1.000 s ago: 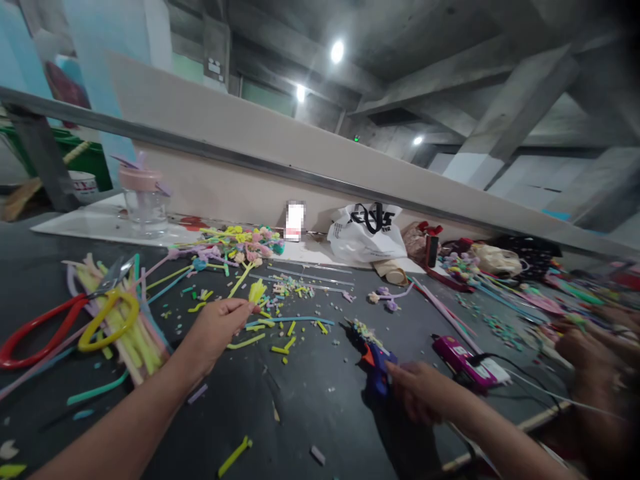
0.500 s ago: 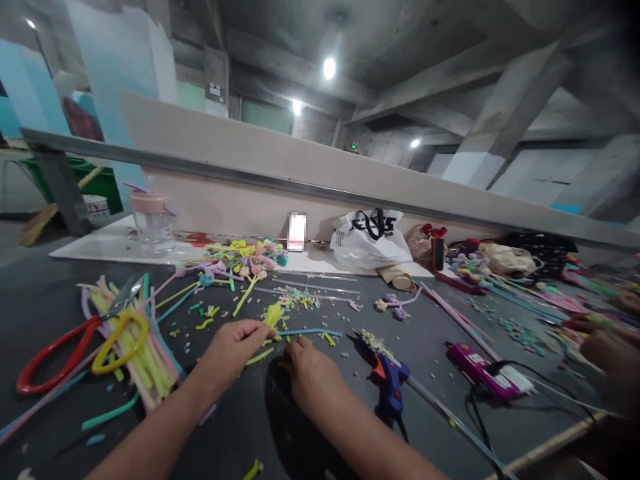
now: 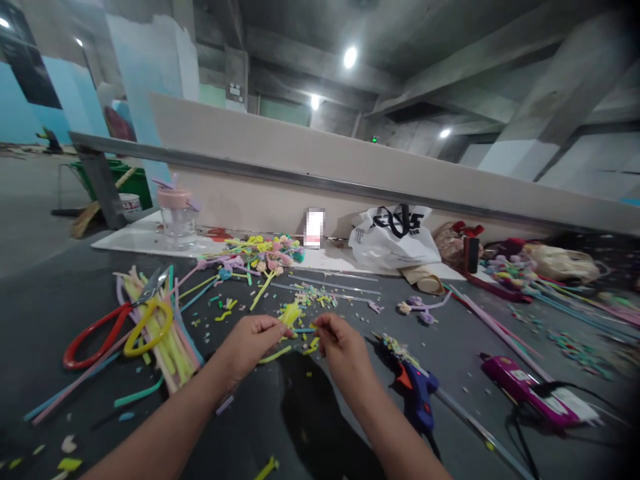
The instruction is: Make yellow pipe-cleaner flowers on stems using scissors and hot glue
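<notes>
My left hand (image 3: pixel 250 343) pinches a small yellow fuzzy flower piece (image 3: pixel 290 313) just above the dark table (image 3: pixel 310 427). My right hand (image 3: pixel 343 347) is closed beside it, its fingertips on a short pipe-cleaner piece next to the yellow flower piece. Cut bits of yellow, blue and green pipe cleaner (image 3: pixel 280 353) lie under both hands. A blue glue gun (image 3: pixel 417 397) lies just right of my right hand, untouched.
Scissors with red and yellow handles (image 3: pixel 120 320) rest on a bundle of pipe cleaners (image 3: pixel 165 333) at left. Finished flowers (image 3: pixel 265 250), a clear cup with pink lid (image 3: pixel 177 217), a white bag (image 3: pixel 393 237) and a pink glue gun (image 3: pixel 530 393) lie farther off.
My right hand left the blue glue gun, crossed left and met my left hand at the yellow flower piece. The view shifted left; the other person's hands at right dropped out of view.
</notes>
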Tool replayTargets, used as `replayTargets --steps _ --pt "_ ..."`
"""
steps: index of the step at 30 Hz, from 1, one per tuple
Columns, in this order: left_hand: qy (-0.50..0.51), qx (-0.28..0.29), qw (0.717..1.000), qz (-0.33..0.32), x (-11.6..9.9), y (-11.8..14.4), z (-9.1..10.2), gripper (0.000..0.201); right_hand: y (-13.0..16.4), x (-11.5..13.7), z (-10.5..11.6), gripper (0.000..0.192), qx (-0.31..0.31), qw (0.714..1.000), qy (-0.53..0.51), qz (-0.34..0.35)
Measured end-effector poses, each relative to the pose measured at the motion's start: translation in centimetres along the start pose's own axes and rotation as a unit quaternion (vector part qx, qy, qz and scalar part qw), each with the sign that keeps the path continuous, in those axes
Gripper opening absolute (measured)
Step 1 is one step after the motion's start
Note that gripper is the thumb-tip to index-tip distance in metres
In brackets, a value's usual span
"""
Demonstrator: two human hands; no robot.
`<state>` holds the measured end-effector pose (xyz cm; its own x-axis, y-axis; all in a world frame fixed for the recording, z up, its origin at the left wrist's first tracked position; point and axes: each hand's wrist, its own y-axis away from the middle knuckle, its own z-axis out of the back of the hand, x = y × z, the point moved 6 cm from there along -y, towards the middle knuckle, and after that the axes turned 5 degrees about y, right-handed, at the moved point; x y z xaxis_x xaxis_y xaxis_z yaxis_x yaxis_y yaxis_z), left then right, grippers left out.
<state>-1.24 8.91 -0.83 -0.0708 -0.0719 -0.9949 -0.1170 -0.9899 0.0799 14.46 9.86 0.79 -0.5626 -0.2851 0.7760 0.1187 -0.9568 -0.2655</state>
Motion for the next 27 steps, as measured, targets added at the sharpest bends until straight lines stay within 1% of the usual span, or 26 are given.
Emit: replayTargets --steps 3,5,7,9,12,15,17,19,23,27 --pt "-0.010 0.011 1.000 -0.009 0.0 -0.1 0.0 0.040 0.2 -0.2 -0.2 0.013 0.029 0.995 -0.084 -0.049" --pt "-0.013 0.020 1.000 -0.012 0.0 -0.1 -0.1 0.039 0.4 0.1 0.1 0.009 0.044 0.995 -0.078 -0.050" --pt "-0.024 0.028 0.999 -0.018 0.1 -0.1 -0.1 0.037 0.5 0.8 0.8 0.004 0.046 0.999 -0.006 -0.020" --pt "-0.042 0.032 0.998 -0.029 0.1 -0.1 -0.2 0.037 0.4 2.0 1.6 0.006 0.042 0.993 0.111 0.022" --pt "-0.066 0.040 0.996 -0.054 0.1 -0.2 -0.3 0.034 0.2 3.9 2.2 0.009 0.045 0.958 0.272 0.083" --pt "-0.091 0.055 0.990 -0.093 -0.2 -0.1 -0.6 0.031 0.3 5.8 1.8 0.011 0.066 0.915 0.357 0.174" --pt "-0.107 0.065 0.986 -0.112 -0.5 0.1 -0.8 0.033 0.4 6.7 1.4 0.012 0.077 0.889 0.389 0.228" --pt "-0.119 0.071 0.983 -0.117 -0.8 0.2 -1.0 0.035 0.5 7.1 1.2 0.014 0.082 0.869 0.414 0.258" --pt "-0.137 0.084 0.982 -0.103 -0.9 0.4 -1.3 0.035 0.6 7.3 0.8 0.015 0.101 0.842 0.445 0.288" --pt "-0.153 0.097 0.977 -0.116 -0.6 0.4 -1.4 0.029 0.5 7.4 0.4 0.014 0.122 0.827 0.457 0.306"
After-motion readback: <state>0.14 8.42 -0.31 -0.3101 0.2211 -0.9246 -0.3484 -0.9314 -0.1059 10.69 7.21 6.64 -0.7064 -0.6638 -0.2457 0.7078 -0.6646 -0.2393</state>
